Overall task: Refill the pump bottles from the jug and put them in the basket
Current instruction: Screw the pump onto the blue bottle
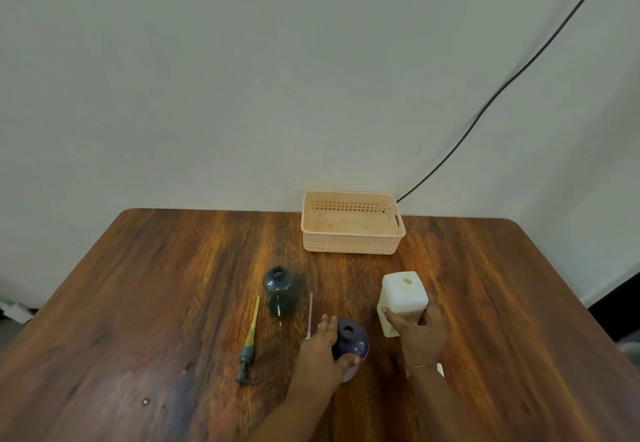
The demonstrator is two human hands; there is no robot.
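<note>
A dark purple bottle point(351, 339) stands uncapped near the table's front, and my left hand point(320, 350) wraps around its left side. To its right stands a white square jug point(401, 298) with an open hole on top; my right hand point(420, 332) grips its lower part. A dark green bottle point(278, 289), also uncapped, stands farther left. A green pump head with a yellow tube point(250, 344) lies on the table beside it. A thin white pump tube point(310, 315) lies between the two bottles. The peach basket point(351, 246) sits at the back, with nothing in it.
The wooden table point(156, 285) ends at a pale wall right behind the basket. A black cable point(502, 88) runs down the wall to the basket's right rear corner. A small white object point(440, 369) peeks out beside my right wrist.
</note>
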